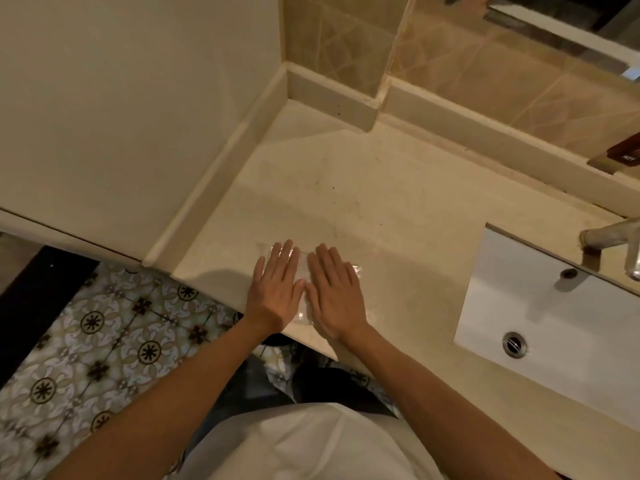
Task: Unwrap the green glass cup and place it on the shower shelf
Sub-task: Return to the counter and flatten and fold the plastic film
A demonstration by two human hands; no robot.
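Observation:
A sheet of clear plastic wrap (302,311) lies flat on the beige counter (346,202) near its front edge. My left hand (277,289) and my right hand (334,292) rest palm down on the wrap, side by side, fingers stretched out and nearly touching at the thumbs. Most of the wrap is hidden under the two hands; only its shiny edges show. No green glass cup and no shower shelf are in view.
A white rectangular sink (540,323) with a metal drain (515,344) is set into the counter at the right, under a metal tap (609,240). A brown bottle (623,150) stands at the far right wall. Patterned floor tiles (104,323) lie below left.

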